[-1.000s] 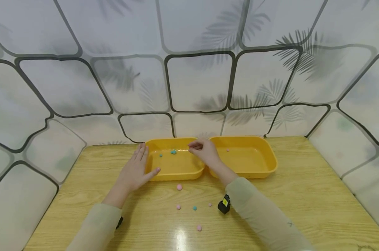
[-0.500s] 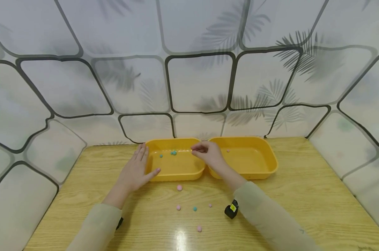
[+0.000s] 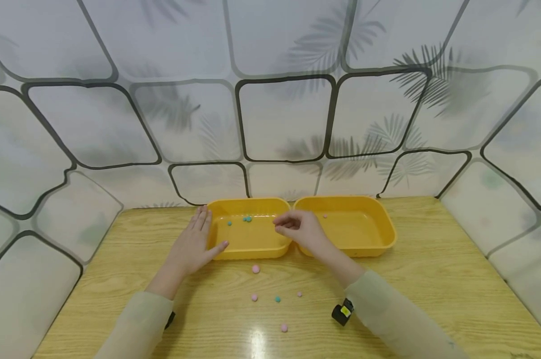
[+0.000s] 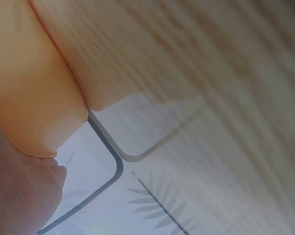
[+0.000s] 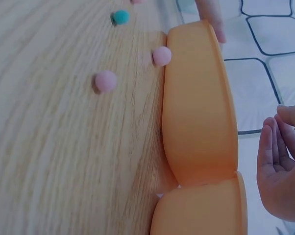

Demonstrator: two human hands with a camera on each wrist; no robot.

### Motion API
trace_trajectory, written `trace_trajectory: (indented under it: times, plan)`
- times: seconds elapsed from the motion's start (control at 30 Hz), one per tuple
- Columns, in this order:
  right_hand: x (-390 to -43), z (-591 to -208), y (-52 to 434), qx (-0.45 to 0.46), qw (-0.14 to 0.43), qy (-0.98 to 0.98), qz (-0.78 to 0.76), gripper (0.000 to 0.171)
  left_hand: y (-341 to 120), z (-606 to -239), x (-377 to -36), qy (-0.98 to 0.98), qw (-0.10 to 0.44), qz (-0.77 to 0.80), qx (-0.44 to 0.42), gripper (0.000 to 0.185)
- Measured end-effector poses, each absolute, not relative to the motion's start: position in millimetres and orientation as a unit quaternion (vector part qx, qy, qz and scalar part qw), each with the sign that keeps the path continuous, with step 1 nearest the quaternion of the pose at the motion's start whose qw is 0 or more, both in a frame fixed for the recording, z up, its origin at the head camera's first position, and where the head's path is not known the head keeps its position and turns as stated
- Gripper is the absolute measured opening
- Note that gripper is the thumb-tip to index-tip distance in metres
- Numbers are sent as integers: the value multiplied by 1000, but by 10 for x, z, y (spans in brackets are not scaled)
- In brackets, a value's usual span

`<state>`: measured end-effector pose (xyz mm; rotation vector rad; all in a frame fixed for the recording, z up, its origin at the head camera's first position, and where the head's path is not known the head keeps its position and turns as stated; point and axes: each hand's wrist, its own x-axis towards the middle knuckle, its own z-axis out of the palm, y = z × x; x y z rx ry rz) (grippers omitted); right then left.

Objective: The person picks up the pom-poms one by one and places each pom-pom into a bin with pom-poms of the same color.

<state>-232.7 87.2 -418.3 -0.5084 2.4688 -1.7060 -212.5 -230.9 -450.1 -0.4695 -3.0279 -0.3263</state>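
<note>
My left hand (image 3: 191, 245) rests with straight fingers along the left rim of the left yellow tray (image 3: 252, 251), its thumb over the front rim. My right hand (image 3: 305, 230) hovers above where the two trays meet. Its thumb and fingertips are bent towards each other, and no object shows between them in the head or right wrist view. Inside the left tray lie a few small teal balls (image 3: 248, 219). The right yellow tray (image 3: 360, 249) contains one tiny pink ball (image 3: 325, 216).
In front of the trays on the wooden table (image 3: 216, 319) lie several loose balls: a larger pink ball (image 3: 256, 269), a teal ball (image 3: 277, 299), and other pink ones. A patterned backdrop (image 3: 284, 119) stands close behind the trays.
My right hand has drawn back a little to the right from over the left tray, its forearm swinging right and nearer. My left hand and the loose balls stay put.
</note>
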Motion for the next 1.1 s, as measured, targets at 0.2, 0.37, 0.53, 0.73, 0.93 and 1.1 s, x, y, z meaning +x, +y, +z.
trace_trajectory:
  times: [0.2,0.37,0.53,0.73,0.93,1.1]
  plan:
    - [-2189,-4176,899,-187,64,810,-552,19,-2310,-4492,-2115,-982,29,-104,-154,102]
    - [-2091,-4196,940,-204,75,813,-541,18,-2299,-4474,-2095,-981,29,-109,-155,100]
    - [-2016,-4229,986,-228,78,811,-534,18,-2295,-4466,-2090,-981,30,-109,-155,100]
    - [-1944,-4310,1032,-247,81,805,-533,17,-2293,-4467,-2091,-981,27,-110,-155,100]
    - [-1869,-4392,1030,-257,86,805,-527,15,-2297,-4468,-2096,-982,27,-109,-154,100]
    - [-1832,-4468,1021,-254,90,809,-522,13,-2296,-4470,-2107,-981,29,-110,-155,100]
